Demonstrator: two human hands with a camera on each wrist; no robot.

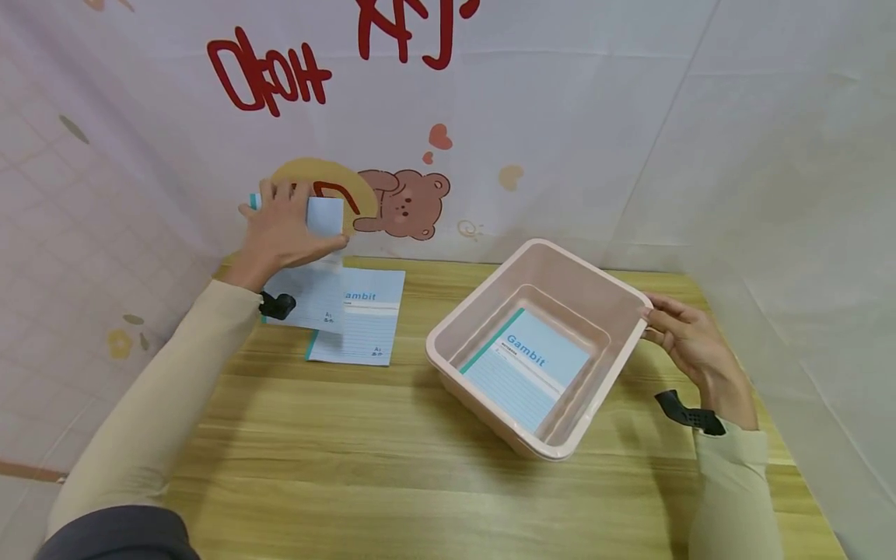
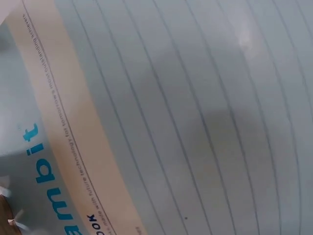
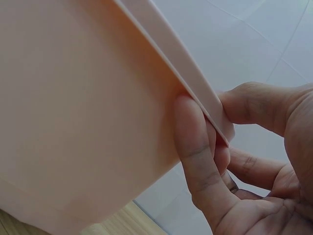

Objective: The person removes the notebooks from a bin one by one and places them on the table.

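Observation:
My left hand [image 1: 283, 233] grips a light blue notebook [image 1: 304, 292] by its upper part, raised over the left of the table. Its lined cover [image 2: 186, 122] fills the left wrist view. Partly hidden behind it, a second Gambit notebook [image 1: 371, 327] lies on the wood. At the right, my right hand [image 1: 689, 346] pinches the rim of a pale pink plastic bin [image 1: 483, 299]; in the right wrist view, thumb and fingers [image 3: 190, 132] are on either side of that rim [image 3: 181, 63]. A third Gambit notebook [image 1: 528, 369] lies face up inside the bin.
The wooden table [image 1: 350, 467] meets a white cloth backdrop [image 1: 560, 140] printed with a bear [image 1: 406, 206] and red lettering. Cloth also hangs along the left and right sides. Black straps with mounts [image 1: 689, 416] are on both wrists.

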